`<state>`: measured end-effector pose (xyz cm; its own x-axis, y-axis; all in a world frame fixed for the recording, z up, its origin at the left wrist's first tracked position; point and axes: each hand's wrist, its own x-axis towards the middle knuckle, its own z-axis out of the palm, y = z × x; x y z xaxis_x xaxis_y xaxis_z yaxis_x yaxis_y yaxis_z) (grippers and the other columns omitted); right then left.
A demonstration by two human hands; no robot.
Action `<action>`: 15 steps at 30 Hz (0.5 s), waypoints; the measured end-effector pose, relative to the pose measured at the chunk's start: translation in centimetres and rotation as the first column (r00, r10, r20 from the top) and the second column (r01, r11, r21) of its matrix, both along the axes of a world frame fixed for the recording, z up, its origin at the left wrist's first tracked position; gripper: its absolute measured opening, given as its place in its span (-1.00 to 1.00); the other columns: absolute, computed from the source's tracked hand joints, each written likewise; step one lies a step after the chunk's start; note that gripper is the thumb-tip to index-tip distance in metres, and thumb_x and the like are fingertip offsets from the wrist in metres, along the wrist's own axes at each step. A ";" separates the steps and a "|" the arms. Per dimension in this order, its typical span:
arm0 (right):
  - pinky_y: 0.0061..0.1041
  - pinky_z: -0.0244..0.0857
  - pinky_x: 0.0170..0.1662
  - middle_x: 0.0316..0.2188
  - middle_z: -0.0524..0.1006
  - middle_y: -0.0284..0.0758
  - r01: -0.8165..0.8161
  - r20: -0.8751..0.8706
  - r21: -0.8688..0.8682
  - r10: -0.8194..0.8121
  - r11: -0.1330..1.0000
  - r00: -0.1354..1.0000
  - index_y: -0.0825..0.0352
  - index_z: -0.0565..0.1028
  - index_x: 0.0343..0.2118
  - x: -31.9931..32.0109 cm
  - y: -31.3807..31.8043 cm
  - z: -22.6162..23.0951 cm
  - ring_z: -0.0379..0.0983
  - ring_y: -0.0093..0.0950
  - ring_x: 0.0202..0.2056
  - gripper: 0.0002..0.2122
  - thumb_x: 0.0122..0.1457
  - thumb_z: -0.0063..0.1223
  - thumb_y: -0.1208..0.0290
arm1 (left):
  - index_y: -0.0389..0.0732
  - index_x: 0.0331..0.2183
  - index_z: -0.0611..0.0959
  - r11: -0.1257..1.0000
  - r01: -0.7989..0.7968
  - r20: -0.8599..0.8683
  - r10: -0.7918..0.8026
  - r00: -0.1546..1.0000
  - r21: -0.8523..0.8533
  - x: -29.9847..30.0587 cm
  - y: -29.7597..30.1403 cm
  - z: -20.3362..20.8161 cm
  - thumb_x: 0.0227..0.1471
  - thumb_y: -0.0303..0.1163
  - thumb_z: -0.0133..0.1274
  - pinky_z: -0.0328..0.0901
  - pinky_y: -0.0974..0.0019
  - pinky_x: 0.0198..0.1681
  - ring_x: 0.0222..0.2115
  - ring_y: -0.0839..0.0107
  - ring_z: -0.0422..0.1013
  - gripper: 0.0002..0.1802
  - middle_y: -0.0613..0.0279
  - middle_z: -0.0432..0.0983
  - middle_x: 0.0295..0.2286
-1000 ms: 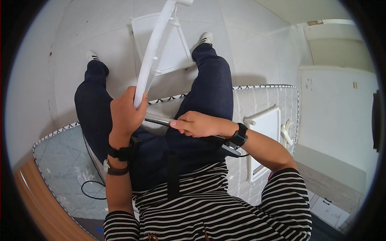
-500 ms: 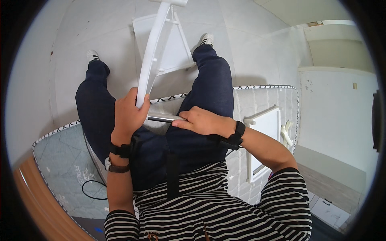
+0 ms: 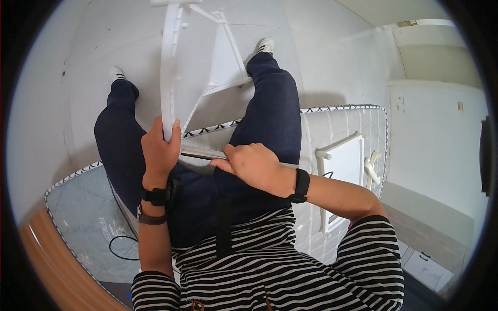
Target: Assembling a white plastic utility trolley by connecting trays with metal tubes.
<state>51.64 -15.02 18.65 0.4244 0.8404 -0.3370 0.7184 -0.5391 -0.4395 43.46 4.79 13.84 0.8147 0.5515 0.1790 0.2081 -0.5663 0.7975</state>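
A white shelf-like panel (image 3: 193,67) with a thick rim stands out away from me between my knees. My left hand (image 3: 160,151) is closed around the rim's near end, with the thumb on its right side. A shiny metal tube (image 3: 202,152) runs rightward from that near end. My right hand (image 3: 255,165) is closed around the tube's other end, thumb stretched along it. Whether the tube is joined to the panel is hidden by my left hand. At the panel's far end sits a white crosspiece (image 3: 174,2), cut off by the picture's edge.
A second white panel (image 3: 228,59) lies on the floor between my feet, partly behind the held one. On the quilted mattress (image 3: 316,124) to my right are another white-framed panel (image 3: 345,160) and a small white curved part (image 3: 371,170). A black cable loop (image 3: 123,248) lies at left.
The held panel's far end has swung left and its broad face has turned more into view. Both hands have shifted slightly left, still gripping the same parts.
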 end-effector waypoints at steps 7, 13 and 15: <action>-0.38 0.31 -0.61 -0.76 0.43 -0.24 -0.094 0.221 0.109 0.068 0.990 0.973 0.31 0.37 -0.63 1.6 -0.4 0.6 0.42 -0.25 -0.69 -0.53 0.15 -0.12 -0.06 | -0.31 -0.51 0.43 1.000 -0.027 0.089 0.029 0.996 -0.014 0.8 -0.1 1.0 -0.02 -0.39 0.07 0.21 0.23 -0.66 -0.72 0.04 0.39 -0.79 -0.04 0.37 -0.73; -0.32 0.30 -0.53 -0.74 0.41 -0.13 -0.119 -0.232 0.006 0.117 0.993 0.966 0.44 0.43 -0.57 3.3 0.0 3.3 0.40 -0.14 -0.64 -0.45 0.21 -0.22 -0.06 | -0.30 -0.51 0.46 0.986 -0.003 0.191 -0.030 0.981 0.168 0.1 0.0 3.6 -0.08 -0.45 0.11 0.16 0.30 -0.69 -0.79 0.17 0.33 -0.83 0.07 0.36 -0.74; -0.31 0.32 -0.47 -0.73 0.41 -0.07 -0.110 -0.357 0.014 0.107 0.994 0.928 0.47 0.45 -0.57 3.6 0.1 4.1 0.41 -0.11 -0.61 -0.43 0.22 -0.24 -0.05 | -0.31 -0.51 0.47 0.979 0.004 0.176 -0.041 0.983 0.205 -0.3 0.0 5.0 -0.10 -0.46 0.12 0.15 0.32 -0.70 -0.80 0.20 0.31 -0.84 0.10 0.36 -0.75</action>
